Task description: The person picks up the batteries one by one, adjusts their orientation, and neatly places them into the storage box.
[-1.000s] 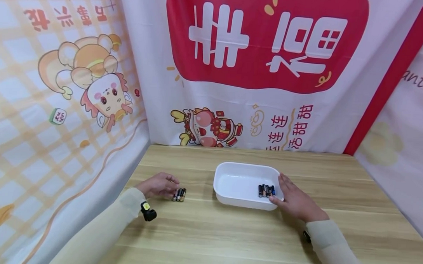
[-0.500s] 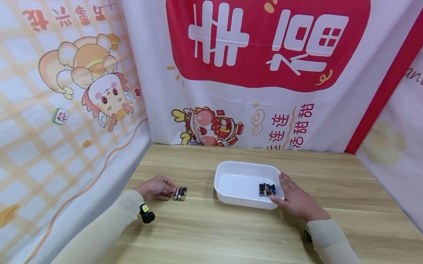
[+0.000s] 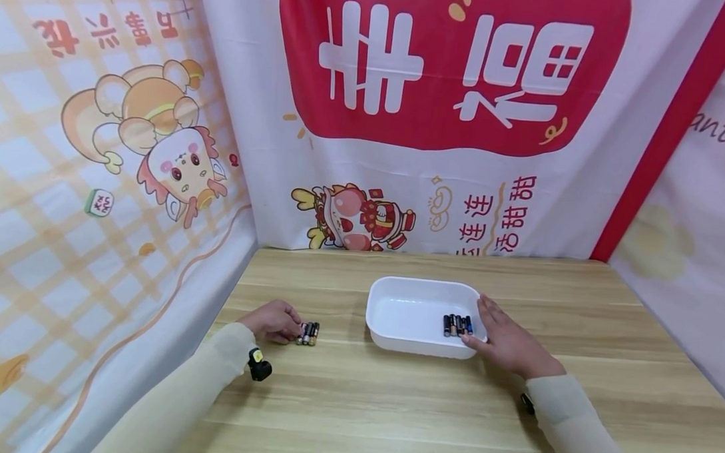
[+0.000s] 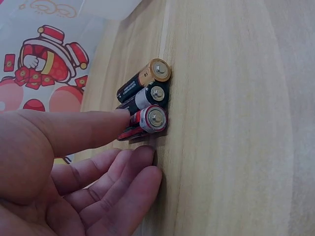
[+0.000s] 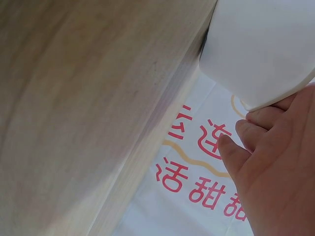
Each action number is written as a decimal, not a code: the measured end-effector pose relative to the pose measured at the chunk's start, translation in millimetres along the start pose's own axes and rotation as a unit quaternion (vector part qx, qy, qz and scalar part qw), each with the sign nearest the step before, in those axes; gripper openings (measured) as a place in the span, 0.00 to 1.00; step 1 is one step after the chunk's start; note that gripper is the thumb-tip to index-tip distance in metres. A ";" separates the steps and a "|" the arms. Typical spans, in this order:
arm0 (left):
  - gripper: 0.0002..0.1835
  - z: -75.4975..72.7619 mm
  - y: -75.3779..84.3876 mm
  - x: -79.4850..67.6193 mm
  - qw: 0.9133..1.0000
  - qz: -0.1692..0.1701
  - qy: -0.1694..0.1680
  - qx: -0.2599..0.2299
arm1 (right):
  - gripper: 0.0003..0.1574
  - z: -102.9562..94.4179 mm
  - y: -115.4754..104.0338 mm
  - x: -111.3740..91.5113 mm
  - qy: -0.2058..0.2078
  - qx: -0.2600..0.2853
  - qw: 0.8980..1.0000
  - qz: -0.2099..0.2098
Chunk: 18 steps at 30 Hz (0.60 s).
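Three AA-type batteries lie side by side on the table by my left hand [image 3: 277,322]: a red one [image 4: 147,119], a dark one with a silver band [image 4: 149,96] and a black-and-copper one [image 4: 145,79]. In the left wrist view the thumb tip overlaps the red battery, while the other fingers, slightly bent, stay a little apart from it near the tabletop. My right hand [image 3: 511,342] holds the right end of a white plastic basin [image 3: 409,348], thumb over the rim and fingers along the outer wall. Inside the basin, several batteries [image 3: 457,326] lie in a row beside that thumb.
The wooden table [image 3: 356,406] ends at a printed cloth [image 3: 341,152] hung behind it. Another patterned cloth [image 3: 116,244] borders the left side, and a pale one [image 3: 686,218] the right. The basin stands to the right of the loose batteries.
My left hand first draws back slightly from the loose batteries, then comes close to them again, its wrist shifting right. My right hand stays on the basin.
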<state>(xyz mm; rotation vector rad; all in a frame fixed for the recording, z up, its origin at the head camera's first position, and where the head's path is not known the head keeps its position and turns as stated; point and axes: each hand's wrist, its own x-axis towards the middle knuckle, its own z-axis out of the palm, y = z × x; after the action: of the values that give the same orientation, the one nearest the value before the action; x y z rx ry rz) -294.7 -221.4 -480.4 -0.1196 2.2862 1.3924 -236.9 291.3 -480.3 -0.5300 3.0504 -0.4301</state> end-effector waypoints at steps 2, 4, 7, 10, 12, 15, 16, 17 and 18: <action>0.13 1.4 2.2 -1.3 1.000 -0.002 0.002 0.012 | 0.63 -0.2 -0.1 -0.2 0.000 0.000 1.000 -0.001; 0.13 2.5 4.1 -2.3 1.000 -0.004 0.005 0.023 | 0.63 -0.3 -0.2 -0.4 0.000 0.000 1.000 -0.001; 0.12 3.5 6.1 -2.8 0.999 -0.008 0.009 0.039 | 0.63 -0.5 -0.5 -0.9 0.001 0.003 1.000 -0.003; 0.10 4.5 8.0 -3.7 0.998 -0.012 0.013 0.059 | 0.62 -0.4 -0.5 -1.4 0.005 0.005 1.000 -0.004; 0.10 5.7 9.4 -5.0 0.997 -0.012 0.016 0.069 | 0.62 -0.2 -0.5 -1.7 0.006 0.005 1.000 -0.004; 0.09 7.2 11.7 -7.3 0.996 -0.009 0.020 0.084 | 0.63 0.0 -0.5 -1.2 0.006 0.004 1.000 -0.001; 0.10 7.6 12.3 -7.9 0.996 -0.008 0.020 0.089 | 0.63 0.1 -0.4 -1.1 0.006 0.002 1.000 0.000; 0.10 7.8 12.5 -8.5 0.995 -0.007 0.021 0.093 | 0.64 0.2 -0.5 -0.8 0.007 0.002 1.000 0.002; 0.10 8.1 13.1 -9.4 0.995 -0.006 0.022 0.096 | 0.64 0.2 -0.5 -0.6 0.008 0.003 1.000 0.002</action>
<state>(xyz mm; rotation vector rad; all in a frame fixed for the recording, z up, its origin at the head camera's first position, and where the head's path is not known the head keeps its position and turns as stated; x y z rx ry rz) -287.6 -209.6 -468.8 -0.1027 2.4372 1.1660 -236.2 291.0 -480.4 -0.5232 3.0633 -0.4438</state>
